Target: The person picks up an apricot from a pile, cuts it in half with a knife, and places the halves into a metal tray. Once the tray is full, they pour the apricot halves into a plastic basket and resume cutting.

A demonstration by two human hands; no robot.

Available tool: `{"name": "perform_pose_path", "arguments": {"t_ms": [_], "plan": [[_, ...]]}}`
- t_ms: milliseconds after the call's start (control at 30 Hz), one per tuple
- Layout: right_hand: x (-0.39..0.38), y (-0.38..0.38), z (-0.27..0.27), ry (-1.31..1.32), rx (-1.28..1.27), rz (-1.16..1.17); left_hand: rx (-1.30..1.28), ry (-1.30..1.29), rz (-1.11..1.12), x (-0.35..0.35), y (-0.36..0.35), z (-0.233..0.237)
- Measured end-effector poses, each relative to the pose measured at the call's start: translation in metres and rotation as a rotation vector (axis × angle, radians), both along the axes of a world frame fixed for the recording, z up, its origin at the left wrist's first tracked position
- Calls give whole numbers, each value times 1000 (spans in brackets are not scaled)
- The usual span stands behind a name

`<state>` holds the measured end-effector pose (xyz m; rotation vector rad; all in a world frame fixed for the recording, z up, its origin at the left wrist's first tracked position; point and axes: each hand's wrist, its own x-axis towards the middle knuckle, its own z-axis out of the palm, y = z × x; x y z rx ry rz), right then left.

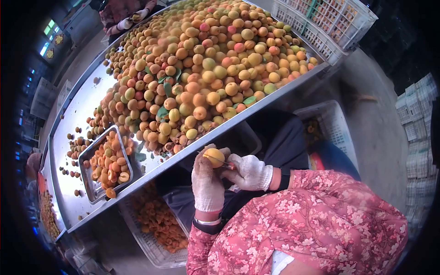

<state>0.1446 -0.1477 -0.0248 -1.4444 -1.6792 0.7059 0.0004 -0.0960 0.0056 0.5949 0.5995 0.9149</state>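
My left hand (208,185), in a white knitted glove, is closed around a yellow-orange apricot (213,156) in front of my lap. My gloved right hand (251,173) grips a small knife (223,162), its thin blade lying against the fruit. Most of the knife's handle is hidden by my fingers. Just beyond my hands, a large heap of whole apricots (197,73) covers much of a metal table (68,201). On its near edge, a metal tray (91,195) contains halved apricots (107,160).
Below the table stands a white plastic crate (158,262) of orange apricot pieces. Another crate (341,121) is by my right leg. Stacked crates (321,27) rise at the table's right end. Across the table, a person's gloved hands (133,19) are visible.
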Motion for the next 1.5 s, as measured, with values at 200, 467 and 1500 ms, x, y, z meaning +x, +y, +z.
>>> {"name": "perform_pose_path", "arguments": {"t_ms": [200, 467, 1500], "plan": [[-1, 0, 11, 56, -28, -2, 234, 180, -15, 8, 1, 10], [3, 6, 2, -1, 113, -16, -74, -57, -26, 13, 0, 14], [6, 0, 0, -40, 95, 4, 94, 67, -68, 8, -4, 9]]}}
